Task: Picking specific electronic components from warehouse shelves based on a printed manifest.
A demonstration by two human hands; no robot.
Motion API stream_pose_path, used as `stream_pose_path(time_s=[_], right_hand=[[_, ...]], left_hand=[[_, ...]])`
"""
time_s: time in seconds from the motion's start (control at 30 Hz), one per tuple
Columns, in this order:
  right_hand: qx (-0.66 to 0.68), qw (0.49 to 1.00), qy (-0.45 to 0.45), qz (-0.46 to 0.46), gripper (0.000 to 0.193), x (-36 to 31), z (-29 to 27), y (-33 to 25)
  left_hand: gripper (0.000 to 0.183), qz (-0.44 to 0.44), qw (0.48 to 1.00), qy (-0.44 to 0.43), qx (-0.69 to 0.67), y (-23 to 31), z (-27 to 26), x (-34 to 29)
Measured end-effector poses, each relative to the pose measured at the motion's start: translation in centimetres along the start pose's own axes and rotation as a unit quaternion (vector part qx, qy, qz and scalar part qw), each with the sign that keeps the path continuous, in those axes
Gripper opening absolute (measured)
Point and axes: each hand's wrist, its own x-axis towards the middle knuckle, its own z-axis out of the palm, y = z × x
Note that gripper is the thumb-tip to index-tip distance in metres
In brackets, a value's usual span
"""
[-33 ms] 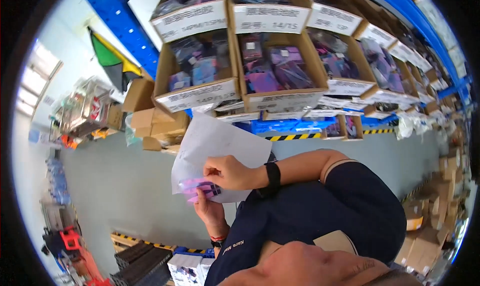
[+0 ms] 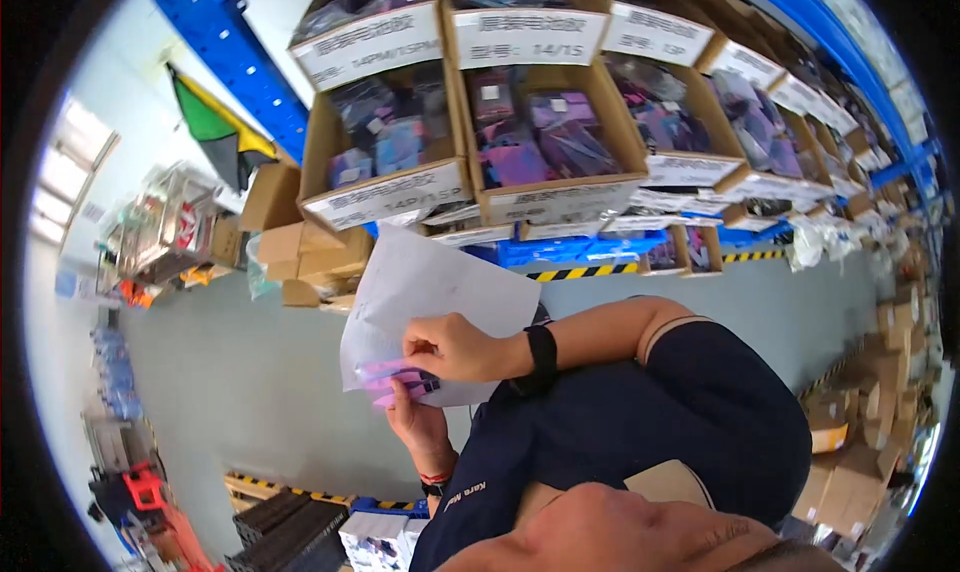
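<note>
My left hand [image 2: 420,434] comes up from below and pinches several thin pink and purple film pieces [image 2: 385,376], with its thumb on top. Dark patches show on the pieces near the thumb. My right hand [image 2: 455,347], with a black band at its wrist, reaches in from the right. Its fingers are curled closed at the upper edge of the same film pieces; its fingertips are partly hidden. A large white sheet of paper [image 2: 430,280] lies behind and under both hands, tilted; how it is held up is hidden.
Ahead is a blue rack [image 2: 235,47] with rows of labelled cardboard bins [image 2: 560,196] holding bagged pink and purple pieces. Brown cartons [image 2: 325,257] stand at its left foot. More cartons [image 2: 850,462] are stacked at right. Dark stacked pieces [image 2: 285,527] lie at lower left.
The view has shifted slightly, so the bins sit a little further left. Both hands keep nearly the same place on the film pieces, the right fingers a touch further left.
</note>
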Motion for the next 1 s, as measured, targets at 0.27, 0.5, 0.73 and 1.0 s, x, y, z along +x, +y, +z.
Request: stream_pose_path(time_s=[0.27, 0.5, 0.73, 1.0], right_hand=[[0.023, 1.000, 0.019, 0.009, 0.018, -0.9, -1.0, 0.0], [-0.004, 0.999, 0.038, 0.011, 0.020, -3.1, -4.2, 0.2], [0.071, 0.993, 0.096, -0.003, 0.018, -6.2, -5.9, -0.1], [0.099, 0.994, 0.051, -0.013, 0.019, -13.3, -10.8, -2.9]], left_hand=[[0.034, -0.055, 0.996, -0.044, 0.050, 0.3, 2.2, 1.2], [0.033, -0.111, 0.988, -0.104, 0.036, -1.8, 3.8, 2.1], [0.031, -0.089, 0.984, -0.140, 0.069, -3.6, 4.5, 0.6], [0.037, 0.014, 0.982, -0.144, 0.121, -8.0, 4.4, -5.5]])
